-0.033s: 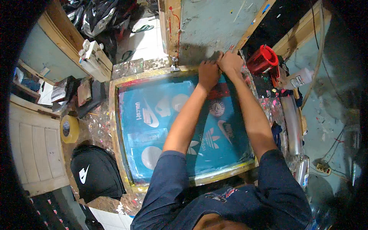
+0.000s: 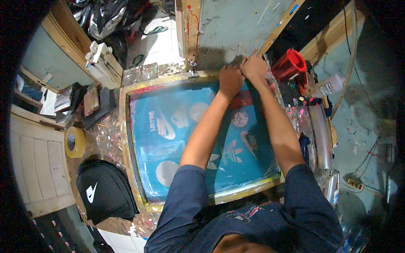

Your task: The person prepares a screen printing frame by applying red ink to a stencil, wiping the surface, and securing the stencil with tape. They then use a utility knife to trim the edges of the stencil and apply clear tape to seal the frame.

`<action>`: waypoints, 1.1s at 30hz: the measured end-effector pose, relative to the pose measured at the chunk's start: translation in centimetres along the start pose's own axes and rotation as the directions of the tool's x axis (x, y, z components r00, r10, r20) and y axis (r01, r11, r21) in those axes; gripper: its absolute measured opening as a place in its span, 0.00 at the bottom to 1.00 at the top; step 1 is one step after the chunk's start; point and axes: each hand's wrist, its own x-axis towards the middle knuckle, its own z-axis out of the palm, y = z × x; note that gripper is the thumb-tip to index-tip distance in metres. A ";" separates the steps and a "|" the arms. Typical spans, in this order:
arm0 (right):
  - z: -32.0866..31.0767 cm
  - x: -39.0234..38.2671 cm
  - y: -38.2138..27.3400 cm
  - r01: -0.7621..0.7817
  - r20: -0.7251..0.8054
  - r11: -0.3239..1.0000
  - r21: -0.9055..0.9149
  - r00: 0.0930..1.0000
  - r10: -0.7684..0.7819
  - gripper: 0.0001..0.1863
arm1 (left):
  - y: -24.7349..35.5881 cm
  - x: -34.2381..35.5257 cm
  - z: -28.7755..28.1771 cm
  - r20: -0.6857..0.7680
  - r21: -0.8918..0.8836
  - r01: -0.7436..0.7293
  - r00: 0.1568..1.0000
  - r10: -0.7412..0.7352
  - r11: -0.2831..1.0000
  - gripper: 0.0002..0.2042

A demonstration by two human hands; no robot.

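Note:
A framed printing screen [image 2: 162, 145] with blue-green mesh and several pale logo shapes lies flat before me. Its wooden frame [image 2: 125, 122] is stained with yellow and red. Both my arms reach over it to the far right edge. My left hand [image 2: 231, 81] has its fingers curled there, over something its back hides. Right beside it, touching, is my right hand [image 2: 255, 69], bent over the same edge with its fingers partly hidden. Below the hands a band of red ink [image 2: 241, 102] shows on the mesh. A metal clamp [image 2: 193, 69] stands at the frame's far side.
On the left of the paint-spattered table [image 2: 110, 141] lie a stack of black cut pieces [image 2: 105, 192] with a white print and a roll of tape [image 2: 75, 142]. At the right stand a red tub [image 2: 291, 65] and a white bottle [image 2: 332, 85]. A wall panel [image 2: 228, 31] rises behind.

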 end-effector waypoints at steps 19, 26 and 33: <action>0.2 0.1 -13.6 0.447 0.384 0.843 0.298 0.753 -0.535 0.31 | -0.3 -10.7 -16.3 0.685 0.087 -0.274 0.714 0.142 0.958 0.33; -0.6 -4.4 -15.3 0.510 0.001 0.816 0.271 0.848 -0.530 0.25 | 6.2 -29.7 -35.0 0.518 0.084 0.359 0.781 -0.349 0.929 0.39; -0.4 -3.8 -15.5 0.289 0.089 0.931 0.225 0.945 -0.315 0.26 | 12.7 -34.7 -32.2 0.313 0.019 0.365 0.882 -0.352 0.931 0.41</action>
